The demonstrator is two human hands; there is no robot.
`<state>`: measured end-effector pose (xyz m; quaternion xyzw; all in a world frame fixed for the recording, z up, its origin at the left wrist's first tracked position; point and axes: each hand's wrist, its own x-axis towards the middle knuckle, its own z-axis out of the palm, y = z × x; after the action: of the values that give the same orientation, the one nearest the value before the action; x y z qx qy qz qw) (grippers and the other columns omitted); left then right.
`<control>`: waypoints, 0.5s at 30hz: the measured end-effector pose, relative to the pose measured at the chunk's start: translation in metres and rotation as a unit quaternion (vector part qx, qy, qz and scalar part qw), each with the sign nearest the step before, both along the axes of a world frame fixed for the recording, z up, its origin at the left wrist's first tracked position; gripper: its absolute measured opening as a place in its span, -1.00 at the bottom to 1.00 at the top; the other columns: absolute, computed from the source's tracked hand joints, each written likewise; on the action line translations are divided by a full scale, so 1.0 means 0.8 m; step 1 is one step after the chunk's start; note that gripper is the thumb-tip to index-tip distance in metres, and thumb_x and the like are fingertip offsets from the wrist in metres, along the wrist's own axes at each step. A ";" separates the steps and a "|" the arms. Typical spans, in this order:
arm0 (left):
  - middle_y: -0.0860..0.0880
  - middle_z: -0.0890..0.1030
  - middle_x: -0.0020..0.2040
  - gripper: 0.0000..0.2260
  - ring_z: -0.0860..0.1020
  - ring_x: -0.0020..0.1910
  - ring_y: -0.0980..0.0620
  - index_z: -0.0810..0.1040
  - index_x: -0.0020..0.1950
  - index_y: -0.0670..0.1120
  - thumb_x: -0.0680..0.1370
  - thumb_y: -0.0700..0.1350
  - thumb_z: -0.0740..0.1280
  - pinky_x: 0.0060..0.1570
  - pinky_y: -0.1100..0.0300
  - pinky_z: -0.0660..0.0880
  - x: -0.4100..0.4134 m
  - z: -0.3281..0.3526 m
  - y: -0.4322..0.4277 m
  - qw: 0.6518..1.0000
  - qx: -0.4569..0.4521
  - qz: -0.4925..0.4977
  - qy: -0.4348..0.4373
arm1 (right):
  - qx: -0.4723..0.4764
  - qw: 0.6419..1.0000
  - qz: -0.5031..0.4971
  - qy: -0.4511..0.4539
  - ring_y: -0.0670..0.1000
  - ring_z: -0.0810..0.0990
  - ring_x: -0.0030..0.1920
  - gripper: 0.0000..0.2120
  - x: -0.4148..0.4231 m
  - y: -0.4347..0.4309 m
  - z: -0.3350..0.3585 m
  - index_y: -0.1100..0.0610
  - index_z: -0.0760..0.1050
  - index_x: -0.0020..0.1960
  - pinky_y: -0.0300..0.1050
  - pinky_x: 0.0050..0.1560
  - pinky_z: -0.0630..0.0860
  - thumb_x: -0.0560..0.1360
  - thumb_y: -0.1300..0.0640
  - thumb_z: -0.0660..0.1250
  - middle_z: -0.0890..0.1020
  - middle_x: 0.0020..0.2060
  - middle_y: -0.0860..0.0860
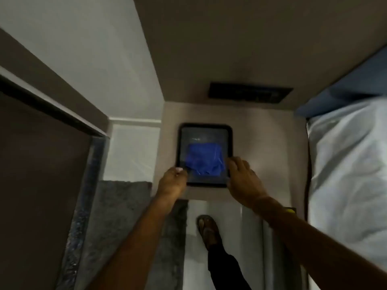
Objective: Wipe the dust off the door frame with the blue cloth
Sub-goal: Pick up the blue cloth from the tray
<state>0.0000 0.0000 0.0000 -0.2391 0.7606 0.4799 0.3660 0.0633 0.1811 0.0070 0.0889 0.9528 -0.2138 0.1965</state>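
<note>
A folded blue cloth lies in a dark rectangular tray, which rests on a beige surface in front of me. My left hand grips the tray's lower left edge, thumb on the rim. On the opposite side, my right hand holds the lower right edge, fingers curled over the rim and close to the cloth. Neither hand touches the cloth. The door frame, a speckled grey strip with a dark top rail, runs along a brown door at the left.
A bed with a pale sheet fills the right side, with a blue piece above it. A dark plate sits on the wall behind the tray. A grey mat lies on the floor, and my sandalled foot stands below the tray.
</note>
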 end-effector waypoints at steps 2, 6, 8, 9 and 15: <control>-0.22 0.57 0.10 -0.78 0.53 0.14 -0.22 0.48 0.19 -0.15 0.58 -0.12 0.20 0.26 -0.11 0.45 -0.010 -0.050 0.019 1.000 -0.007 0.025 -0.016 | 0.013 0.999 0.039 0.006 0.21 0.26 0.37 -0.43 -0.025 0.000 -0.053 0.16 0.10 0.47 0.12 0.31 0.37 0.53 0.17 0.22 0.28 0.41 0.17; 0.01 0.49 -0.22 -0.84 0.50 -0.13 -0.06 0.45 0.14 -0.13 0.58 -0.19 0.17 -0.07 0.06 0.46 -0.009 -0.095 0.025 0.998 0.008 0.031 0.048 | 0.052 0.990 0.127 -0.043 0.24 -0.12 0.52 -0.12 -0.063 -0.015 -0.124 -0.01 -0.21 0.51 0.29 0.43 0.12 0.47 -0.02 0.36 -0.08 0.55 0.09; -0.07 0.55 -0.14 -0.77 0.51 -0.15 -0.03 0.46 0.21 -0.18 0.57 -0.21 0.18 -0.12 0.11 0.44 -0.012 -0.102 0.021 0.996 -0.011 0.030 0.085 | 0.085 0.980 0.170 -0.060 0.26 -0.21 0.51 -0.04 -0.070 -0.018 -0.145 -0.06 -0.29 0.50 0.37 0.42 0.04 0.43 -0.07 0.39 -0.20 0.54 0.07; -0.11 0.55 -0.10 -0.75 0.52 -0.12 -0.05 0.46 0.23 -0.18 0.57 -0.22 0.18 -0.09 0.11 0.44 -0.015 -0.108 0.018 0.995 -0.017 0.032 0.091 | 0.096 0.975 0.189 -0.067 0.28 -0.23 0.50 -0.02 -0.073 -0.021 -0.156 -0.08 -0.31 0.49 0.39 0.42 0.04 0.43 -0.08 0.40 -0.24 0.54 0.08; -0.08 0.58 -0.05 -0.75 0.57 -0.07 -0.10 0.49 0.23 -0.12 0.57 -0.20 0.19 -0.08 0.06 0.50 -0.016 -0.112 -0.003 0.995 -0.002 0.004 0.098 | 0.136 0.965 0.220 -0.046 0.34 -0.12 0.49 -0.11 -0.078 -0.018 -0.176 -0.10 -0.26 0.50 0.35 0.36 0.25 0.47 -0.01 0.35 -0.19 0.54 0.13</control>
<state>-0.0128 -0.0025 -0.0898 -0.1945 0.7928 0.5012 0.2871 0.0008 0.1667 -0.1341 -0.0868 0.9591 -0.0292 0.2678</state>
